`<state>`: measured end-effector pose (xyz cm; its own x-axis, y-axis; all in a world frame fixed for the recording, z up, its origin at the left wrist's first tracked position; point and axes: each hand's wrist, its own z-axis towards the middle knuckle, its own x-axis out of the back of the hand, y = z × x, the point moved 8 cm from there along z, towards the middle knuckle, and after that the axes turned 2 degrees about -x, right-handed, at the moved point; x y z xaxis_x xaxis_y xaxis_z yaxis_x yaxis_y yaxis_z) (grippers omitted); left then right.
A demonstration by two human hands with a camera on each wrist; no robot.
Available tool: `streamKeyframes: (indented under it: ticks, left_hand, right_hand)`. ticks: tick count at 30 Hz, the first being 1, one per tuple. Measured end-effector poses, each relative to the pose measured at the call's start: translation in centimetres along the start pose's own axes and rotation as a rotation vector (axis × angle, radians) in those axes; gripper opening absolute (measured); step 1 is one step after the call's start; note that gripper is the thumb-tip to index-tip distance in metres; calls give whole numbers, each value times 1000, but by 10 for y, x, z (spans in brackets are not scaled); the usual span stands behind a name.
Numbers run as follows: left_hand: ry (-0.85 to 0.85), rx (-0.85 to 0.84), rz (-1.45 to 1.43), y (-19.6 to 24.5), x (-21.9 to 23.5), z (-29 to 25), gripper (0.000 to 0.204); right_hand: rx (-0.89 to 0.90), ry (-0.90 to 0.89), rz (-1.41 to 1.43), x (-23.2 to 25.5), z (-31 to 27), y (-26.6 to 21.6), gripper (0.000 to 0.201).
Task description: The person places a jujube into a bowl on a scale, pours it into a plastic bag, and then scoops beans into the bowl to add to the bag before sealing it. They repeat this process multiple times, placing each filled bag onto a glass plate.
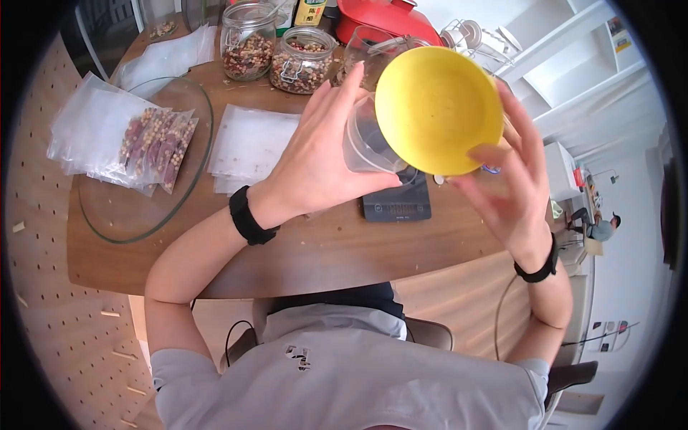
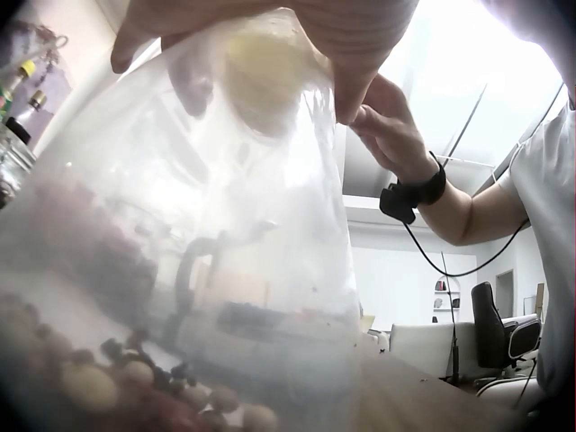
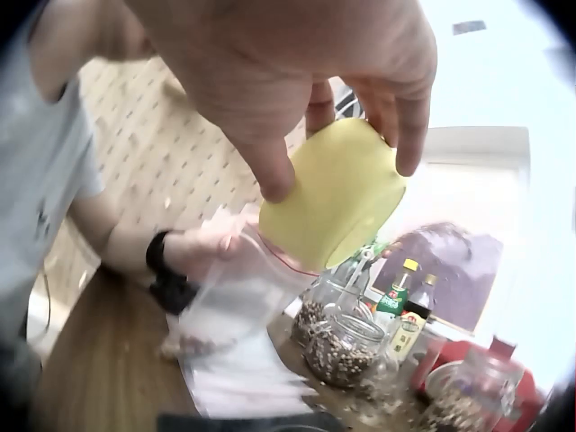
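Observation:
The left hand [image 1: 319, 147] grips the top of a clear plastic bag [image 1: 367, 143], its mouth spread between thumb and fingers. Beans and nuts lie in the bottom of the bag [image 2: 207, 270] in the left wrist view. Tilted over the bag's mouth is a yellow bowl [image 1: 438, 110], pinched at its rim by the right hand [image 1: 512, 172]. In the right wrist view the bowl [image 3: 333, 189] tips toward the bag [image 3: 243, 292]; the bowl's inside looks bare in the head view. A dark scale [image 1: 398, 204] lies on the table below.
Flat empty bags [image 1: 251, 147] lie left of the scale. A glass plate [image 1: 107, 215] at the left bears filled bags [image 1: 161, 143]. Behind stand jars of mixed beans [image 1: 247, 54], bottles [image 1: 310, 13] and a red pot [image 1: 387, 21].

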<state>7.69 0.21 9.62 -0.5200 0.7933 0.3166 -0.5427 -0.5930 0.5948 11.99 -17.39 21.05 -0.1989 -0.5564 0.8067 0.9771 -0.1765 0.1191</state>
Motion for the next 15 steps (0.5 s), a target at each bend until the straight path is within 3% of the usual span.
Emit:
streamKeyframes:
  ticks: [2, 6, 10, 15]
  left_hand:
    - [10, 29, -31, -3, 1, 0, 126]
    - [82, 39, -65, -12, 12, 6, 126]
    - [122, 26, -32, -12, 19, 13, 125]
    - [175, 69, -67, -11, 20, 28, 122]
  right_hand:
    - [-297, 40, 78, 0, -16, 26, 31]
    - [-698, 193, 589, -69, -88, 91, 26]
    - [-844, 138, 726, -130, -124, 93, 25]
    - [-824, -14, 723, -162, -134, 87, 39]
